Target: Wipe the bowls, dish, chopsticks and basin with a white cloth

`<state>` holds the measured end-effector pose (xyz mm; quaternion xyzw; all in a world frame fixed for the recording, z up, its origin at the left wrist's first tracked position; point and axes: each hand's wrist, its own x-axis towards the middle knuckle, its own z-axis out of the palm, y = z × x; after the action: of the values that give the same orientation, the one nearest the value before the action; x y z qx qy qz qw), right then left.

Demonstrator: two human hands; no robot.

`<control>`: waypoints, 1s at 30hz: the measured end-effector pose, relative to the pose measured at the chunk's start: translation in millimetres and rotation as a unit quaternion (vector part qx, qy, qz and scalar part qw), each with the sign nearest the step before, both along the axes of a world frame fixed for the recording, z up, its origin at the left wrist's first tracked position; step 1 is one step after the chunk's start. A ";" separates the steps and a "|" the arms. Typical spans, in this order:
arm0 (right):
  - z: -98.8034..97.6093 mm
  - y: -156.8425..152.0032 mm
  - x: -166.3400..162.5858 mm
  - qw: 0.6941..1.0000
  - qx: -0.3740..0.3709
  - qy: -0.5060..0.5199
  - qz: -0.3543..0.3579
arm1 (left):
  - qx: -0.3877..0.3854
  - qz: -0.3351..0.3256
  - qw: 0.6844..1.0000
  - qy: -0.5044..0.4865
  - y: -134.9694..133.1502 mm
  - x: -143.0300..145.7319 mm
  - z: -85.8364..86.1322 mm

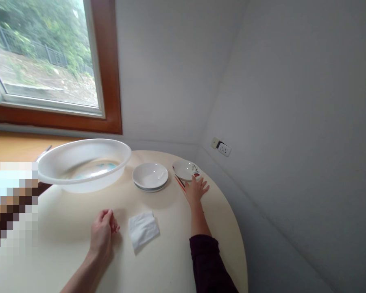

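My right hand (pixel 197 189) reaches to the near edge of a white plate with a red and dark flower print (pixel 184 170). Its fingers are spread, and I cannot tell whether they touch the rim. Red and dark chopsticks (pixel 180 184) lie just left of that hand, partly covered by it. My left hand (pixel 103 228) hangs over or rests on the table with its fingers curled together; whether anything is in them is hidden. Between the hands lies a folded white tissue (pixel 143 230). Beyond the tissue is a small stack of white dishes (pixel 150 176).
A large translucent plastic basin (pixel 84 181) stands at the left back of the round cream table (pixel 158 268). Behind it are a wooden surface (pixel 15 142) and a window with a brown frame (pixel 110 61). Walls close off the back and right, with a socket (pixel 224 149) low down.
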<state>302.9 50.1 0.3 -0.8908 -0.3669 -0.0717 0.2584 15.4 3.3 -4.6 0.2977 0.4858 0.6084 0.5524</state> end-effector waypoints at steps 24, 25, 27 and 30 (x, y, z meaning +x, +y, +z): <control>-12.8 7.6 9.6 0.995 0.065 0.022 0.078 | -0.019 0.000 1.000 -0.007 -3.5 2.0 9.7; -13.7 8.3 9.9 0.994 0.072 0.022 0.079 | -0.019 0.001 1.000 -0.006 -3.8 2.0 9.7; -16.1 10.1 11.0 0.993 0.088 0.023 0.080 | -0.021 0.006 1.000 -0.002 -3.9 2.0 9.3; -21.5 13.7 14.0 0.989 0.119 0.028 0.081 | -0.022 0.006 1.000 0.003 -3.3 2.0 8.3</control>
<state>316.8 63.8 -21.1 -0.8229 -0.4189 -0.0686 0.3777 17.3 0.1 3.6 0.2844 0.5024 0.6000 0.5538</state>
